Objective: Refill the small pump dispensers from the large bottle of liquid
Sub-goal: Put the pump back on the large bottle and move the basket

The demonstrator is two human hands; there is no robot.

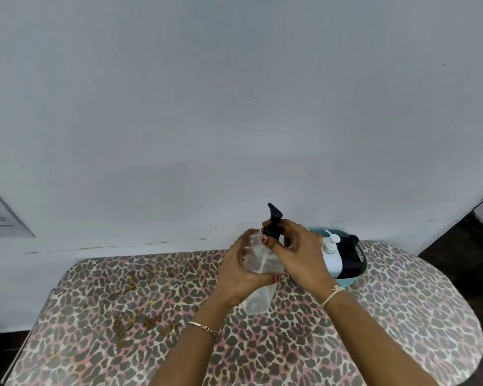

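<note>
A clear plastic dispenser bottle (258,296) stands on the leopard-print table (123,316). My left hand (239,271) wraps around its body. Its black pump head (273,221) sticks up above the neck, and my right hand (299,252) grips the black collar just under it. A thin tube shows through the clear wall. Behind my right hand a white pump bottle (331,252) and a black bottle (350,254) stand in a teal tub (349,281). I cannot tell whether the pump is screwed on or loose.
A plain grey wall rises right behind the table's far edge. Brown stains mark the cloth at the left middle. The table's rounded right end drops off to dark floor. A paper sheet (0,215) hangs on the wall at far left.
</note>
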